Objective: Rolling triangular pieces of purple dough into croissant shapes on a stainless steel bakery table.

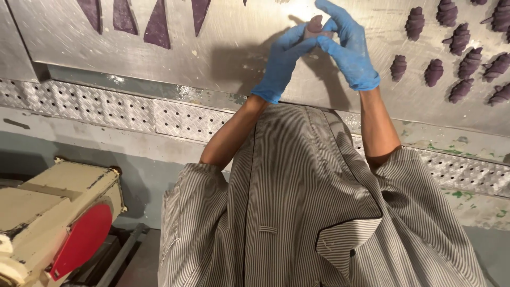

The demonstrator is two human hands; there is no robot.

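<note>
Far left: cream machine housing with a red disc, idle. On the steel table, upper left, I log 4 flat purple dough wedges. Centre: left hand and right hand, both in blue gloves, closed together on 1 purple dough piece, held just above the table. My judgement: even finger pressure, tip tucked under, keeps the roll tight. Right: rolled purple pieces in rows. No containers in view.

Likely bakery: steel worktable, rows of purple rolled dough pieces.
</note>
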